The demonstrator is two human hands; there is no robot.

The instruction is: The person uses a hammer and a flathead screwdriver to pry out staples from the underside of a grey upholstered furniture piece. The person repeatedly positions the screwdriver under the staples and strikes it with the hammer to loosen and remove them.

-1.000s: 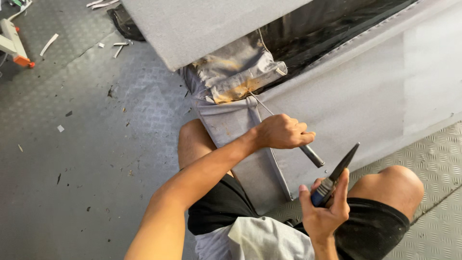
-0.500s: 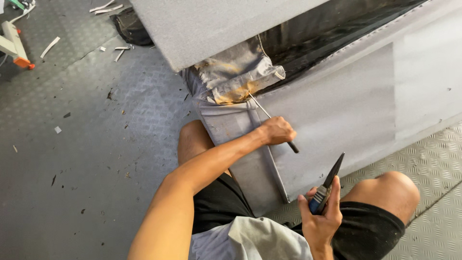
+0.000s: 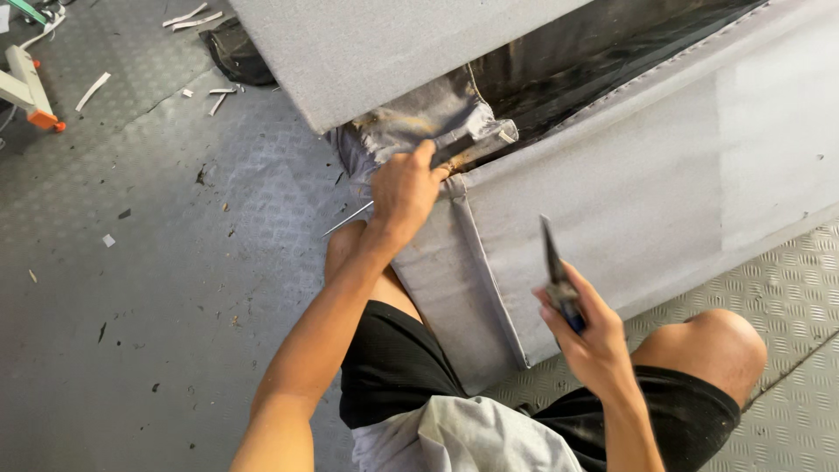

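- The grey fabric cover [image 3: 664, 175] is already peeled back at the corner of the upholstered frame [image 3: 454, 288], baring shiny, stained lining [image 3: 419, 118] and a dark hollow [image 3: 594, 61] behind it.
- Along the long side, the cover looks attached; by my reading most of the stripping is not yet done.
- The left hand [image 3: 404, 188] presses on the loosened flap at that corner, fingers curled over the fabric edge; a thin metal rod [image 3: 348, 219] sticks out beneath the palm, though I cannot tell if the fingers grip it.
- The right hand [image 3: 587, 336] is closed around pliers [image 3: 556, 267] with blue handles, tip raised, held clear of the frame's side.
- The frame rests on the ribbed metal floor [image 3: 157, 288] against the person's bent knees, which crowd the lower corner.
- White scraps [image 3: 197, 17] and a dark bundle [image 3: 234, 52] lie near the floor's far edge.
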